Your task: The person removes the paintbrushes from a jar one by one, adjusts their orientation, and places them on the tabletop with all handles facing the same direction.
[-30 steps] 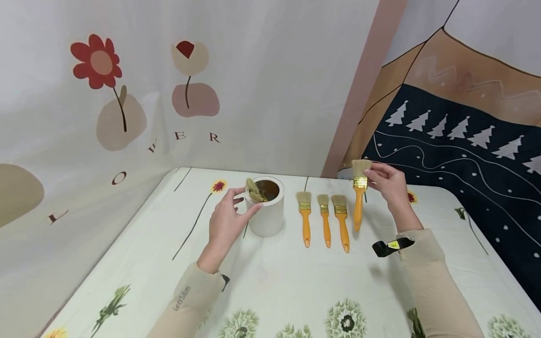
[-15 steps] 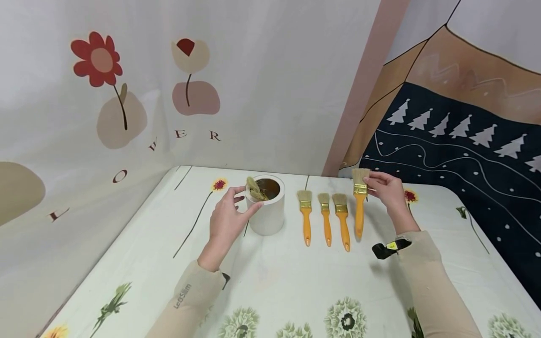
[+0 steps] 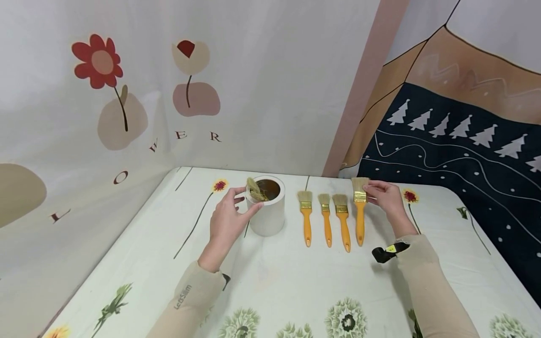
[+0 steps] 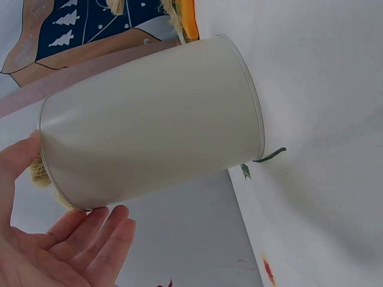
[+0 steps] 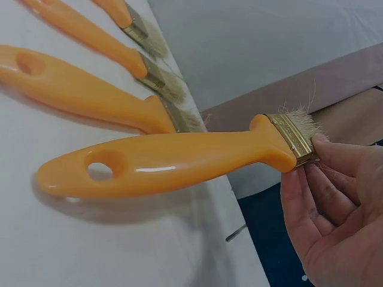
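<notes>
My left hand holds a white cylindrical container by its rim, thumb and fingers spread around it. The container stands upright on the table, with a tuft of pale bristles leaning at the left of its brownish inside. My right hand pinches a paintbrush at its bristles and brass band. The right wrist view shows its orange handle low over the white cloth; whether the tip touches is unclear. To its left lie three more paintbrushes: a wide one, a narrow one and another, bristles pointing away.
The table has a white flower-print cloth. A pale curtain printed with flowers hangs behind it, and a dark fabric with white trees hangs at the right. Near the right wrist is a black strap device.
My right hand has lowered the paintbrush toward the table, beside the three lying brushes and roughly in line with them. The left hand and the container have stayed in place.
</notes>
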### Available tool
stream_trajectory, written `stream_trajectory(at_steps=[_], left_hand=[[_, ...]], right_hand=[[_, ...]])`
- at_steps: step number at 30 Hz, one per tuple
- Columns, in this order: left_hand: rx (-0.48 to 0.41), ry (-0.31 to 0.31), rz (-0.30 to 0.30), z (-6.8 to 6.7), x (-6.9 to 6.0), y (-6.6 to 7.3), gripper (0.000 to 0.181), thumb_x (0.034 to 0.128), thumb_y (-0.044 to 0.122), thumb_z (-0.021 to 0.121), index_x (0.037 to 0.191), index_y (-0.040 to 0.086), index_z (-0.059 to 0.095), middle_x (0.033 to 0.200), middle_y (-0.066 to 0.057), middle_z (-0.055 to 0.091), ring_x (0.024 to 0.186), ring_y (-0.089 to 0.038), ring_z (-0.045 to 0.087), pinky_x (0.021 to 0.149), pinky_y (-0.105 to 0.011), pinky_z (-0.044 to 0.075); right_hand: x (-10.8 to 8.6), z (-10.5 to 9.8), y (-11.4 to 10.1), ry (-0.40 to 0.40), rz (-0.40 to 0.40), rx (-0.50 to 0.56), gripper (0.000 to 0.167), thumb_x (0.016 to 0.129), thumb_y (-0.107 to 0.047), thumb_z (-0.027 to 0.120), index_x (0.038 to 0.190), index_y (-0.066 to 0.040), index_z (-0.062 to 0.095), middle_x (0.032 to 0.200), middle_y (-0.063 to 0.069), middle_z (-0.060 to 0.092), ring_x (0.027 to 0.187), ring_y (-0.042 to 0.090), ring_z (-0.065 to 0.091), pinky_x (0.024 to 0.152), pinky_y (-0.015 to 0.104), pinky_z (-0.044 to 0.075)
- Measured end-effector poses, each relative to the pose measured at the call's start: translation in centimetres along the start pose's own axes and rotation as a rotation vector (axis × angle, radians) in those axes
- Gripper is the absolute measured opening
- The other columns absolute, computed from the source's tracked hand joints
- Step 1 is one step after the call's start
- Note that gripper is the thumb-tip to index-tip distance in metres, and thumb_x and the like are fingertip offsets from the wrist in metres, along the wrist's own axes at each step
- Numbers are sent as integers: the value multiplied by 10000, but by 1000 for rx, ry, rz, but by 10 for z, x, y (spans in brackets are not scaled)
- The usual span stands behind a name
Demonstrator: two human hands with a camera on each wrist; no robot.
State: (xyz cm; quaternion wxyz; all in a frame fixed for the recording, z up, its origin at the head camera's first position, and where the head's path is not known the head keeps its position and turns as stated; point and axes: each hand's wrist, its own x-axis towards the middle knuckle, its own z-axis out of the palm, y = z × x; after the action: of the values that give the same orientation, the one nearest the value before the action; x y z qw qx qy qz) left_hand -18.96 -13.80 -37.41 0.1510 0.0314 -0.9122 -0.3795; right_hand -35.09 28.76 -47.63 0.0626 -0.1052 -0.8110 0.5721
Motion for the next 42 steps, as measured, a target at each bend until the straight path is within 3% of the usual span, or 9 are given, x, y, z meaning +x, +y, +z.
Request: stream_trajectory(at_steps=[3, 8, 13, 18, 25, 35, 42], left_hand=[[-1, 1, 0, 0, 0, 0, 675, 835, 498, 760, 1351, 117, 551, 1338, -132, 658, 1178, -283, 674, 771, -455, 580], [-3, 0, -2, -1, 0, 0, 681, 834, 504, 760, 1352, 114, 551, 1339, -126, 658, 1180, -279, 674, 787, -457, 580], [-4, 0, -6, -1, -1, 0, 676, 837, 502, 758, 1352, 115, 552, 1342, -122, 657, 1182, -278, 673, 796, -457, 579], [-8, 0, -12, -1, -1, 0, 673, 838, 501, 757, 1350, 116, 552, 1339, -125, 658, 1180, -280, 673, 814, -462, 576], [-11, 3, -8, 0, 0, 0, 674, 833, 493, 765, 1348, 114, 553, 1339, -132, 656, 1176, -286, 675, 833, -467, 576], [-6, 11, -5, 0, 1, 0, 677, 828, 476, 776, 1352, 109, 553, 1342, -140, 654, 1174, -292, 675, 835, -468, 577], [-8, 7, -7, 0, 0, 1, 683, 829, 480, 775, 1353, 104, 551, 1343, -142, 652, 1175, -296, 674, 839, -466, 577]], right_hand=[[-6, -1, -4, -28, 8, 25, 499, 912, -355, 725, 1307, -69, 620, 1002, -90, 674, 806, -13, 657, 678, 156, 580], [-40, -4, -36, -87, 49, 66, 469, 929, -269, 709, 1305, -6, 613, 923, -135, 641, 760, -22, 635, 671, 148, 574], [-58, -2, -54, -117, 81, -32, 446, 1002, -196, 591, 1390, 19, 540, 1195, 81, 629, 760, -49, 578, 714, 130, 561], [-60, 0, -51, -148, 101, -89, 458, 1026, -176, 540, 1426, 41, 486, 1412, 247, 521, 753, -67, 553, 707, 109, 544], [-60, 2, -42, -167, 91, -115, 461, 1019, -157, 546, 1405, 87, 485, 1404, 299, 516, 716, -98, 555, 666, 100, 529], [-62, 3, -36, -148, 65, -185, 407, 1004, -122, 565, 1357, 81, 539, 1336, 295, 579, 765, -65, 577, 709, 133, 565], [-60, 3, -36, -129, 69, -213, 389, 1005, -98, 556, 1365, 48, 551, 1345, 268, 586, 935, 79, 617, 726, 128, 563]])
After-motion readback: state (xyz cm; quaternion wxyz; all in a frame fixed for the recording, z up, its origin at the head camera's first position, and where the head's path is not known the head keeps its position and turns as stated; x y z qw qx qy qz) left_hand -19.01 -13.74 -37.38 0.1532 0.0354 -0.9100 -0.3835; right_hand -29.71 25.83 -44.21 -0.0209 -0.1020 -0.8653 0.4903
